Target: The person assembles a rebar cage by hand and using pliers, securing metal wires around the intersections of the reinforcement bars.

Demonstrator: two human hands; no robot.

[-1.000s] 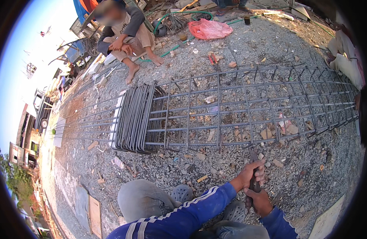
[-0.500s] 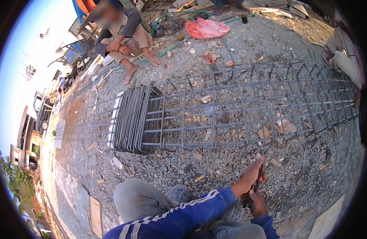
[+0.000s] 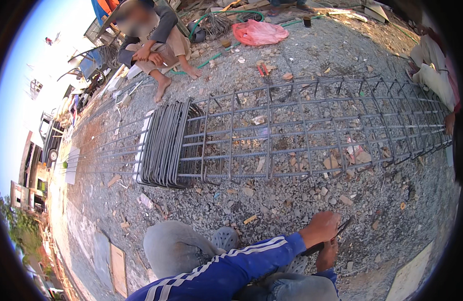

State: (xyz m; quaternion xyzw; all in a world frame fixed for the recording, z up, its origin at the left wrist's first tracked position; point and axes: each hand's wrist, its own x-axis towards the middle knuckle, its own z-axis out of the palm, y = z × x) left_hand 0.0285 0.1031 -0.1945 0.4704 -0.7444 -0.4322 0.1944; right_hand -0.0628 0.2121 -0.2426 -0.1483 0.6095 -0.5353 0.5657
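My left hand (image 3: 320, 227), at the end of a striped blue sleeve, is closed in front of my knees. A dark metal tool that looks like pliers (image 3: 346, 226) sticks out past its fingers. Just below, my right hand (image 3: 326, 258) is closed around the lower part of the same tool. The fingers partly hide the tool, so its exact shape is unclear. Beyond both hands, apart from them, lies a long rebar cage (image 3: 286, 135) on the gravel. A tight stack of bent steel stirrups (image 3: 163, 145) stands around the bars at its left part.
A person (image 3: 158, 42) squats barefoot at the far left. Another person's light trousers (image 3: 432, 70) show at the cage's right end. Red-handled pliers (image 3: 263, 69), a pink plastic bag (image 3: 260, 33) and a green hose (image 3: 206, 62) lie behind the cage. Flat boards (image 3: 119, 268) rest at lower left.
My left hand has turned and moved slightly down and right, tilting the tool so its end points right. My right hand stays close below it. The cage has not visibly moved.
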